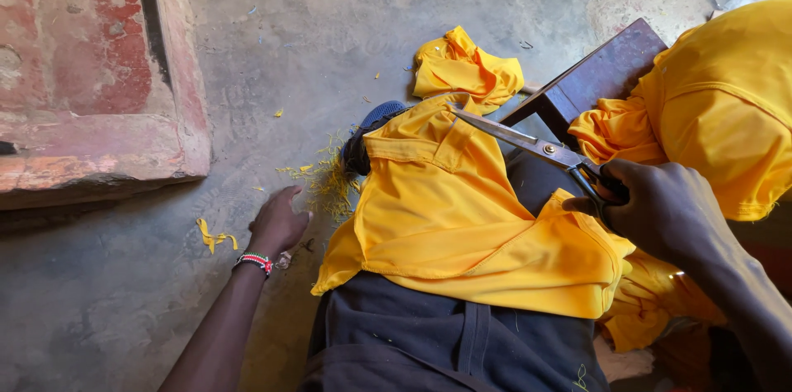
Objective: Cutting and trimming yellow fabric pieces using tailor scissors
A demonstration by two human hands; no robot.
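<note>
A yellow garment (450,219) lies draped over my lap, across my dark trousers (429,338). My right hand (660,210) grips the handles of a pair of metal scissors (516,138). The blades point left over the garment's upper edge and look nearly closed. My left hand (276,223), with a beaded wristband, reaches down to the concrete floor, fingers spread, beside a scatter of yellow threads (326,181). It holds nothing.
A bundle of yellow cloth (462,70) lies on the floor ahead. More yellow fabric (726,103) is heaped on a dark wooden stool (594,78) at right. A red-painted concrete step (91,78) stands at left. A yellow scrap (213,235) lies nearby.
</note>
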